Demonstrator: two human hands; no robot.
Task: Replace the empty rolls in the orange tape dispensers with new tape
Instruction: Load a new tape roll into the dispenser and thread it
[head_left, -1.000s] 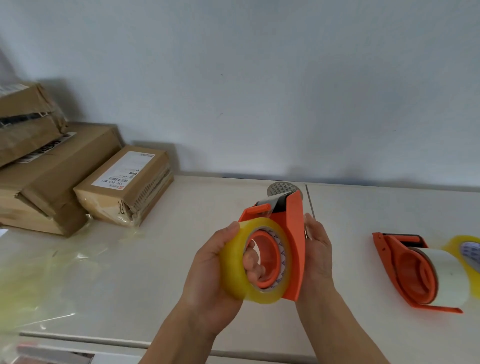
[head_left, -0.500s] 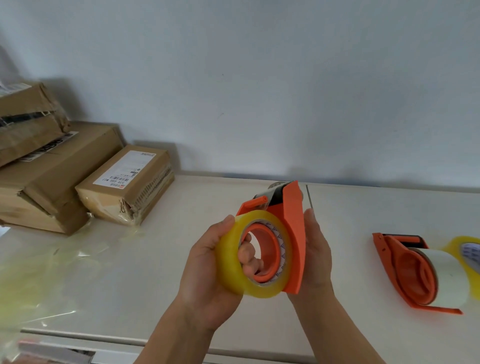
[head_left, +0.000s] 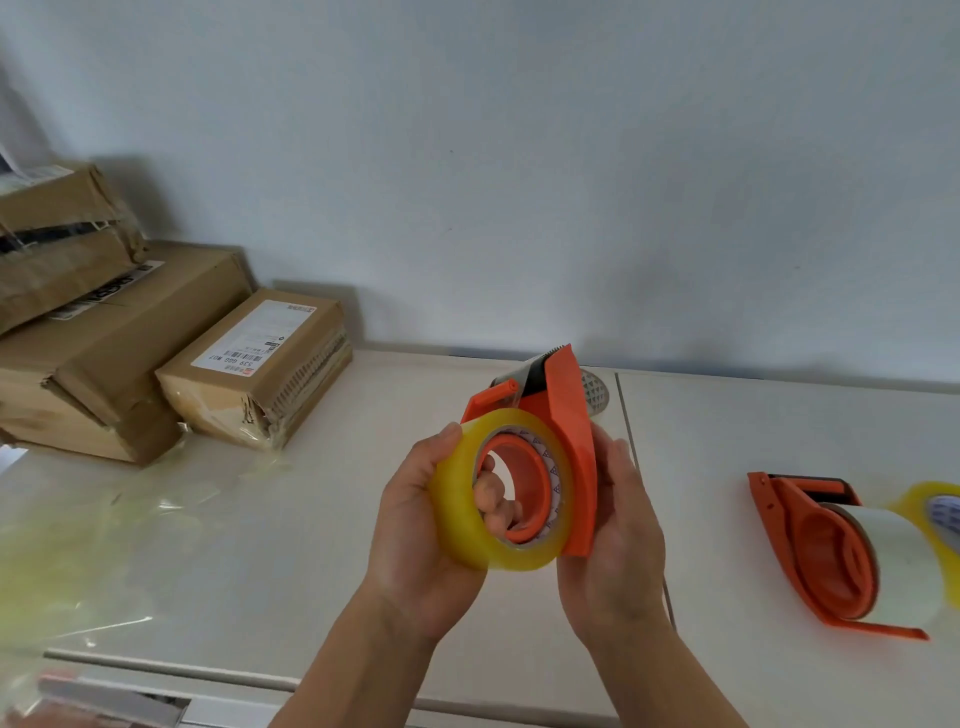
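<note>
I hold an orange tape dispenser (head_left: 566, 415) upright above the white table (head_left: 311, 519). My right hand (head_left: 618, 530) grips its flat back plate from behind. A yellowish clear tape roll (head_left: 462, 509) sits over the dispenser's orange hub. My left hand (head_left: 421, 525) wraps the roll, thumb on its rim and fingers inside the hub. To the right a second orange dispenser (head_left: 810, 551) lies on its side with a pale roll (head_left: 904, 561) on it. Another yellow tape roll (head_left: 935, 509) shows at the right edge, partly cut off.
Several brown cardboard parcels (head_left: 260, 374) are stacked at the back left against the wall. Crumpled clear plastic wrap (head_left: 78, 545) lies on the left of the table. A small grey patterned object (head_left: 595, 392) pokes out behind the held dispenser.
Both hands have lifted the dispenser and roll slightly and tilted them. The roll stays on the hub and the left fingers remain inside it.
</note>
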